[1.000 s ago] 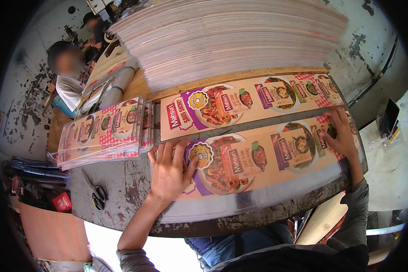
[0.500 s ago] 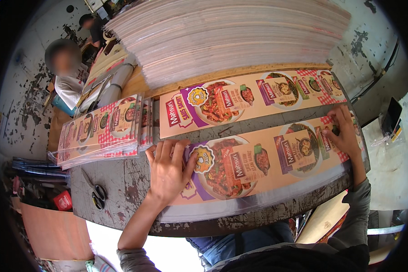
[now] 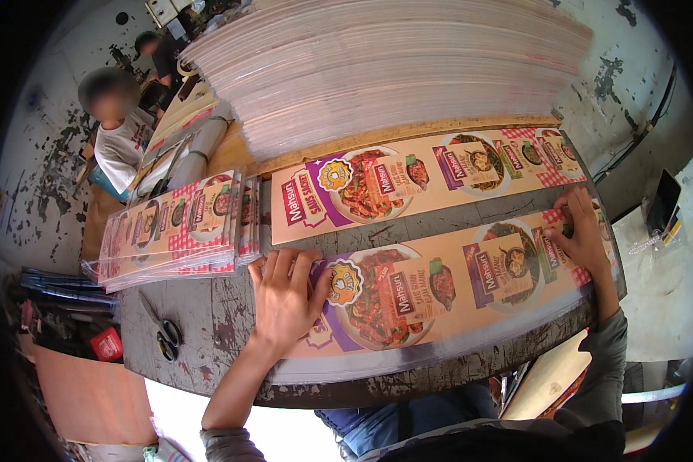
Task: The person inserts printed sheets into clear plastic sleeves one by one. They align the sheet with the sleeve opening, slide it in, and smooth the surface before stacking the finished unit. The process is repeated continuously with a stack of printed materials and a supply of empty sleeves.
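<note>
A long orange printed card strip [image 3: 470,296] with food pictures lies before me on the table, with a clear plastic sheet [image 3: 377,368] showing along its near edge. My left hand [image 3: 283,300] grips its left end, fingers curled over the edge and thumb on the printed face. At the far right corner, my right hand [image 3: 581,235] has its fingers bent over the edge, with the thumb on top. Beyond this strip lies a matching printed strip [image 3: 420,185], untouched. A stack of plastic-sleeved printed strips [image 3: 173,219] sits to the left of my left hand.
Scissors [image 3: 164,335] lie near the left edge of the worn dark table [image 3: 208,308]. A tall stack of plastic-covered sheets [image 3: 393,69] rises at the back. Two people [image 3: 119,146] sit at the far left. A phone [image 3: 664,202] rests on the white surface at right.
The whole picture has shifted slightly downward. Both hands keep to the same ends of the near strip, and the strip has barely moved against the table.
</note>
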Tool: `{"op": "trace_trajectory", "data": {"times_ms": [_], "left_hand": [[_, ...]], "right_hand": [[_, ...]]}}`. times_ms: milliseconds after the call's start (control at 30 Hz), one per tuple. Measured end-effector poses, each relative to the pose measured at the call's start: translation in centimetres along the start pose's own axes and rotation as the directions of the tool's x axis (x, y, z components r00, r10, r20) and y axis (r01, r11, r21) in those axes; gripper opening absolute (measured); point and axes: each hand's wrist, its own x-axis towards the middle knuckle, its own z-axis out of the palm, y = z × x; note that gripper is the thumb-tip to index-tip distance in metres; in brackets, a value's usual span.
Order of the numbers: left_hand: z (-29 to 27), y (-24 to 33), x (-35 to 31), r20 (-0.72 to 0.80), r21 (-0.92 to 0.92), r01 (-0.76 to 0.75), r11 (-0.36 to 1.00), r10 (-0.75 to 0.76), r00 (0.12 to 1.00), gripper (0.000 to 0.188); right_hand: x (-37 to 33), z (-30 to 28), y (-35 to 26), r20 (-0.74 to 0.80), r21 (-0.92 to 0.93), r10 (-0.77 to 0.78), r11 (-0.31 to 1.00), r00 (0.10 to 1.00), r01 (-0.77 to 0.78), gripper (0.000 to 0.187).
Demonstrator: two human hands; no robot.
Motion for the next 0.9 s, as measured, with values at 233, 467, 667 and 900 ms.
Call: {"op": "trace_trajectory", "data": {"times_ms": [233, 467, 667, 900], "left_hand": [[-0.1, -0.1, 0.1, 0.097, -0.11, 0.048, 0.993, -0.037, 0.995, 0.024], [-0.2, -0.2, 0.0, 0.062, -0.138, 0.013, 0.99, -0.005, 0.998, 0.026], [0.2, -0.5, -0.2, 0.045, -0.277, 0.122, 0.953, -0.114, 0.992, 0.027], [-0.2, -1.1, 0.0, 0.117, -0.222, 0.056, 0.973, -0.031, 0.993, 0.026]], "right_hand": [[-0.1, 0.1, -0.4, -0.006, 0.031, 0.041, 0.999, 0.999, -0.041, 0.042], [0.0, 0.2, -0.7, -0.056, 0.05, 0.001, 0.999, 0.998, 0.001, 0.044], [-0.2, 0.1, -0.3, -0.033, 0.023, -0.02, 1.0, 0.999, 0.021, 0.043], [-0.2, 0.1, -0.5, -0.044, 0.026, 0.03, 0.999, 0.999, -0.029, 0.033]]}}
